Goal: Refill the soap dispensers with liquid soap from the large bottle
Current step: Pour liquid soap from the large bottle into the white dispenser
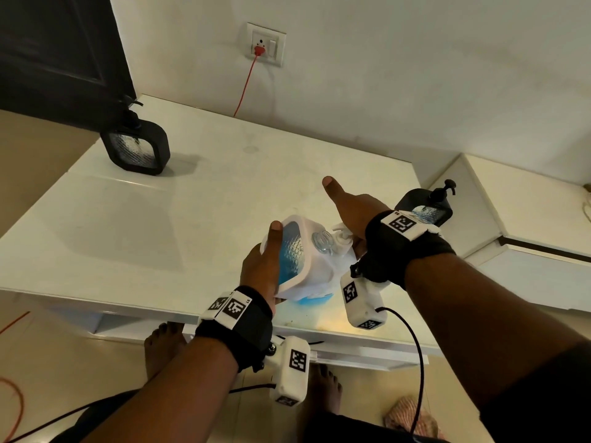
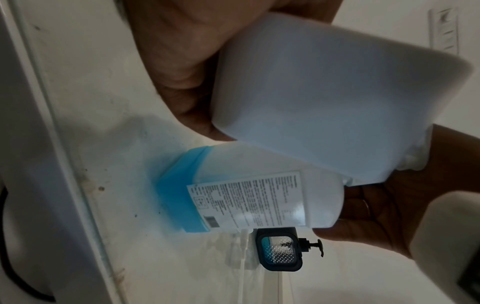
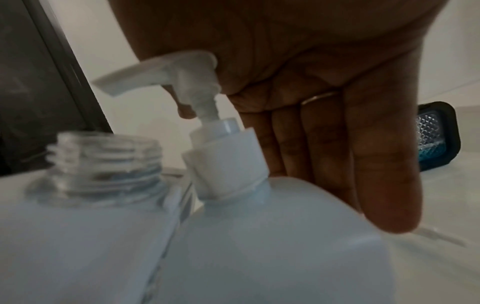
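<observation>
My left hand (image 1: 262,263) grips a white-framed soap dispenser (image 1: 297,251) part filled with blue liquid, tilted, its clear threaded neck (image 3: 103,160) open and capless. Right beside it leans the large white bottle (image 2: 259,195), with blue soap pooled at its base on the table. My right hand (image 1: 355,212) holds that bottle at the shoulder. Its palm lies over the white pump head (image 3: 182,67), its fingers (image 3: 376,164) run down the far side, and the thumb sticks out free. The pump spout sits close to the open neck. No stream of soap is visible.
A black-framed dispenser (image 1: 136,148) stands at the far left of the white table (image 1: 192,219). Another black dispenser (image 1: 427,209) with its pump on stands just behind my right wrist. A red cable hangs from the wall socket (image 1: 263,44). A white cabinet (image 1: 527,219) stands to the right.
</observation>
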`<state>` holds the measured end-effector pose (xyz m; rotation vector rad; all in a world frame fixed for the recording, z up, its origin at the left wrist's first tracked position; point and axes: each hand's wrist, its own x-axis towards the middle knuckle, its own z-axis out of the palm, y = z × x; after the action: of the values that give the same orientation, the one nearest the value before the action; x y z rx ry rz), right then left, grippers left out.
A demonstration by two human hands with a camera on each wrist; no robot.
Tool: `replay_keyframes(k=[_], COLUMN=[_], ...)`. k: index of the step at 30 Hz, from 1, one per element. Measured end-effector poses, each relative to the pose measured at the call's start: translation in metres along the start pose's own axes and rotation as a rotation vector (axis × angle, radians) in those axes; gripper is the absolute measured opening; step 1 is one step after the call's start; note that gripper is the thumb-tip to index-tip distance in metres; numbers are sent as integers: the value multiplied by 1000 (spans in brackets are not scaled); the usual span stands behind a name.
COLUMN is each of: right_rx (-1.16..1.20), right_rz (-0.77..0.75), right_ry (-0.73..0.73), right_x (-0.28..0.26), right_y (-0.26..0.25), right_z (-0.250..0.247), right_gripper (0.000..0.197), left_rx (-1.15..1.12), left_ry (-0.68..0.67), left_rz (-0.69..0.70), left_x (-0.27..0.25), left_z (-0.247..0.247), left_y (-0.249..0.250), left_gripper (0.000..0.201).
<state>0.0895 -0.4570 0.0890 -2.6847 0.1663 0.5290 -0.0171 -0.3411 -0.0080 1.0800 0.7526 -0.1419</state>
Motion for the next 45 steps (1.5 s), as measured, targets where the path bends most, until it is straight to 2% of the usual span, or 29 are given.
replay_keyframes(k=[16,21,25,31,37,41,45], right_rx=[-105,-102,21,18,-51,-50,-80], right_rz=[0,3,16,5,5,1,1], right_ry=[151,116,11,20,65,79,103], right_x=[1,-3,-3,-2,1,2,1], right_y=[8,4,2,1,2,4,4], right_z=[11,8,0,1,5,5,5], right_gripper=[64,65,81,74,70,63,66], left_rx=[-26,-16,1,25,13,-1,-7], left_ry=[-21,-35,-10,-2,8,-8,-7], left_rz=[36,36,21,15,14,18,33], left_x=[2,-2,-2,-2,-3,-4,-4], left_z=[-1,-1,0,1,0,0,0], left_y=[-3,0,2,2,4,3,2], left_gripper=[96,94,97,103,81,98,103])
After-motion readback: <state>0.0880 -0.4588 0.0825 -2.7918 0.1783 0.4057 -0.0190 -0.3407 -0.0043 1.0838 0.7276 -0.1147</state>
